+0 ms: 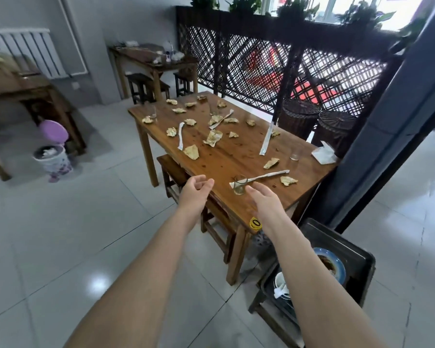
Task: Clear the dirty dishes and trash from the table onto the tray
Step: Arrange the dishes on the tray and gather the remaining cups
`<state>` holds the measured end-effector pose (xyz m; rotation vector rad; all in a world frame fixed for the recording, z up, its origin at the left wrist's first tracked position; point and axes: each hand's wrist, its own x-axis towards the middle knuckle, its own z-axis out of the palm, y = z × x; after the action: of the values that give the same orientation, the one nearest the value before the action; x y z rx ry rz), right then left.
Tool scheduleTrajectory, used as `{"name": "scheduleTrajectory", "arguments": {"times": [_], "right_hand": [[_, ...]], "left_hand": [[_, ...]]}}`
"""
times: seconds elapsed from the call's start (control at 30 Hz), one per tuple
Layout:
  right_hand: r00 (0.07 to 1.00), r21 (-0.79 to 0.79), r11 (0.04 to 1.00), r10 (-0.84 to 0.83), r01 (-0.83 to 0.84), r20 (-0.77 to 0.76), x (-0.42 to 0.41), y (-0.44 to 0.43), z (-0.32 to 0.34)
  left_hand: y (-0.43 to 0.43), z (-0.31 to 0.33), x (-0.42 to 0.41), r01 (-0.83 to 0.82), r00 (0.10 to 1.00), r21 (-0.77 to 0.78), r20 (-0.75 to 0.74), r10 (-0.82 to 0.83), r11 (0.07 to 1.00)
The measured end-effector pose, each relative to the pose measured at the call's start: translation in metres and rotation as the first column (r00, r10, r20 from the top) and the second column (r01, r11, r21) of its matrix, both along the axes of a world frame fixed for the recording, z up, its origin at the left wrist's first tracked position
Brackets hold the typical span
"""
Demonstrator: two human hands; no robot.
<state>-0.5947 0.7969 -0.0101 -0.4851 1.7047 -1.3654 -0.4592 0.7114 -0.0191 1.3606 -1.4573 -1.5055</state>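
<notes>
At the near corner of the wooden table [226, 159], both of the person's arms stretch forward. The left hand [195, 194] hangs just off the table's edge, fingers loosely curved and holding nothing. The right hand [264, 200] is likewise empty and open, its fingertips just beside a small glass [240, 185] that stands on the end of a paper wrapper [266, 175]. Being closest, that glass looks like the next pick. Crumpled napkins [191, 151] and another glass [295, 154] lie scattered farther along. Low at the person's right, a dark tray [342, 238] sits on a stool [260, 303], already carrying a blue plate [335, 266] and a white bowl [279, 281], probably parked there to be within easy reach of the table.
</notes>
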Motion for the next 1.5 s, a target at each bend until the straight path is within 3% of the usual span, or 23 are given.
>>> {"name": "scheduleTrajectory", "arguments": {"times": [0.5, 0.83, 1.13, 1.5], "right_hand": [[1.0, 0.023, 1.0, 0.009, -0.01, 0.003, 0.127, -0.129, 0.001], [0.999, 0.06, 0.998, 0.008, -0.006, -0.032, 0.148, -0.171, -0.002], [0.998, 0.08, 0.996, -0.04, 0.043, -0.043, 0.114, -0.212, -0.013], [0.988, 0.156, 0.977, -0.149, 0.142, 0.03, 0.017, -0.257, -0.033]], "left_hand": [[-0.12, -0.002, 0.125, -0.024, 0.999, 0.041, -0.041, 0.026, 0.999], [-0.155, -0.01, 0.15, -0.036, 0.998, 0.074, -0.043, 0.039, 0.997], [-0.207, -0.013, 0.116, 0.029, 0.998, 0.116, -0.057, -0.022, 0.993], [-0.29, -0.014, 0.016, 0.135, 0.991, 0.194, -0.001, -0.137, 0.972]]}}
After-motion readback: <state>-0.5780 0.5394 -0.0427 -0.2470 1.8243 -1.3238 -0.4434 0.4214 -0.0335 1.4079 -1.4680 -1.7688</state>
